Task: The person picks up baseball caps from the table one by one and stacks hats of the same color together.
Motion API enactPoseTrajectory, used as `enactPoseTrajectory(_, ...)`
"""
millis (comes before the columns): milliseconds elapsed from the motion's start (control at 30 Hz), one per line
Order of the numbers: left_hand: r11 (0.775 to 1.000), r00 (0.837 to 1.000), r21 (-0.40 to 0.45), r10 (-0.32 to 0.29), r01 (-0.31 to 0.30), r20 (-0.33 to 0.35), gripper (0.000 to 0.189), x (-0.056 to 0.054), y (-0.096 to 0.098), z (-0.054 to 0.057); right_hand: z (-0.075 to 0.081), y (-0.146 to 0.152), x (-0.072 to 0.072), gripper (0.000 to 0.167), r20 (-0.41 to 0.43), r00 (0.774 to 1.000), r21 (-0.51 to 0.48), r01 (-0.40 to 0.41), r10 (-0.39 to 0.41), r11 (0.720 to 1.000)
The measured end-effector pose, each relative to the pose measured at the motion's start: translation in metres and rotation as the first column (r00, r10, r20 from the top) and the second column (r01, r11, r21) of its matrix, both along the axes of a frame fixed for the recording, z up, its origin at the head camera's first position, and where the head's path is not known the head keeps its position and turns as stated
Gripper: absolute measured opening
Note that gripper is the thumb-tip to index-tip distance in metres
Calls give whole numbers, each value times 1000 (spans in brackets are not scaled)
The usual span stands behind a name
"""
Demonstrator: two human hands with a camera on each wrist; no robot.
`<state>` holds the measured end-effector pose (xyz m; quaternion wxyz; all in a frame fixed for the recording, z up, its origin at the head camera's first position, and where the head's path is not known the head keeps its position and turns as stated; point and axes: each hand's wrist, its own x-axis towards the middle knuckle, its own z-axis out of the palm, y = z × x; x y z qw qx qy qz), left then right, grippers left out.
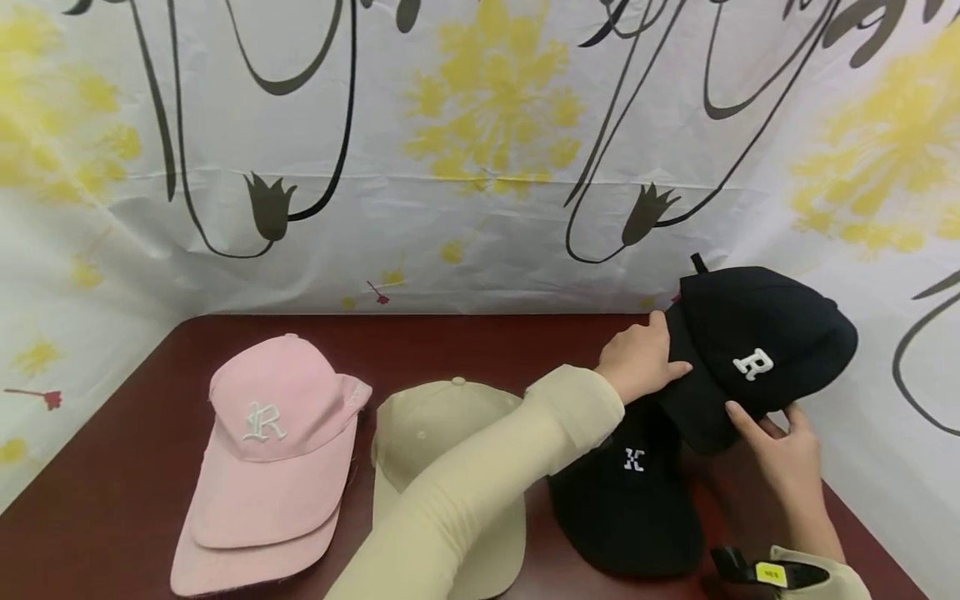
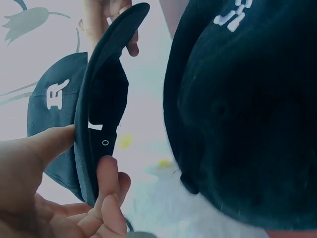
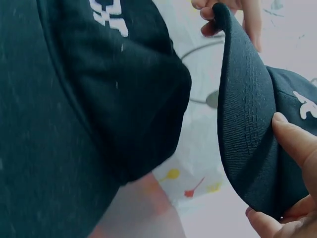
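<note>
A black cap [image 1: 772, 333] with a white letter R is held up at the right side of the table, tilted. My left hand [image 1: 637, 358] pinches its brim [image 3: 247, 124] between thumb and fingers, as the left wrist view [image 2: 64, 188] confirms. At the cap's lower edge, my right hand [image 1: 787, 454] grips it, thumb on the front near the letter and fingers behind. Below it, a second black cap [image 1: 630, 517] with a white letter K lies on the table, its crown partly hidden by the held cap and my left hand.
Two pink caps [image 1: 277, 500], one stacked on the other, lie at the left of the dark red table [image 1: 465, 342]. A beige cap [image 1: 450, 417] sits in the middle, partly covered by my left sleeve [image 1: 480, 475]. A patterned cloth [image 1: 450, 275] hangs behind and beside the table.
</note>
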<state>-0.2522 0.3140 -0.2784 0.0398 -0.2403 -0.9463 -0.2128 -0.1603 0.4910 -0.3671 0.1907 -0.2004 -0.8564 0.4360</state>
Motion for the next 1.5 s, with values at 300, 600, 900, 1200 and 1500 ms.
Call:
enactPoseTrajectory(300, 1000, 998, -17, -5, 4, -67, 56, 7, -17, 14, 19, -9, -1, 81, -35, 999, 12, 4, -3, 1000)
enactPoseTrajectory(600, 999, 992, -53, -19, 13, -121, 64, 21, -44, 20, 33, -21, -2, 79, -116, 992, 43, -48, 52, 998)
enactPoseTrajectory(900, 999, 992, -32, 7, -11, -125, 70, 31, -68, 11, 39, -28, -6, 78, -128, 973, 157, -170, 191, 973)
enactPoseTrajectory(1200, 999, 994, -17, 29, -31, -104, 66, 44, -75, -7, 37, -29, -7, 78, -66, 960, 197, -255, 273, 947)
enactPoseTrajectory(1500, 995, 992, -66, 72, -79, -100, 63, 57, -69, -31, 28, -22, -5, 79, 5, 940, 260, -331, 341, 907)
